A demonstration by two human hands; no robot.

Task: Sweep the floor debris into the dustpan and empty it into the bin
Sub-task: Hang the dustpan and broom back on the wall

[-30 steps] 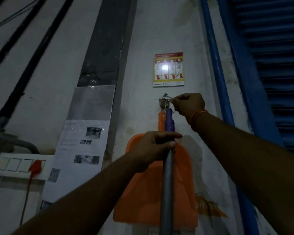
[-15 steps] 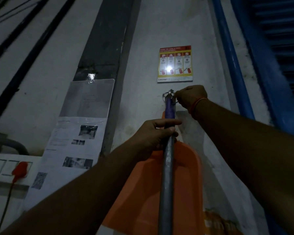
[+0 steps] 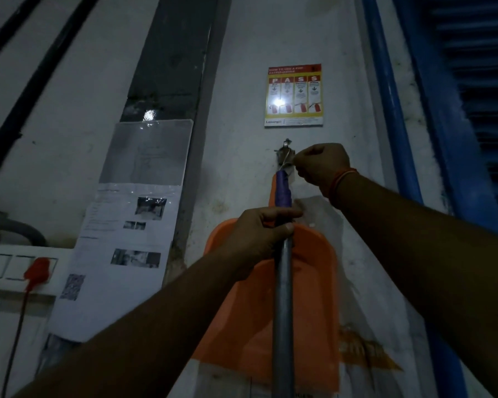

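Dim wall corner, view tilted upward. We see a grey metal broom handle with a purple grip cap standing nearly upright, its long axis running from the bottom edge of the view up the wall, capped end pointing up toward a small metal wall hook. The broom head is out of view below.

The left hand grips the handle just under the purple cap, fingers wrapped round the shaft and thumb laid across it. The right hand, with an orange thread band at the wrist, sits right of the hook, fingers curled together and pinching a thin pale hanging loop that runs from the cap top to the hook.

Behind the handle an orange plastic dustpan hangs flat against the white painted wall, its narrow handle up by the hook and its broad mouth down.

Against half a second ago, we note the cap top now lies below the hook, where before it reached hook height; the right hand stays at the hook. The dustpan shows higher in the view.

Left of it: laminated printed sheets, a red plug in a white switch panel. Above: a red-and-yellow fire extinguisher poster. Right: a blue shutter.
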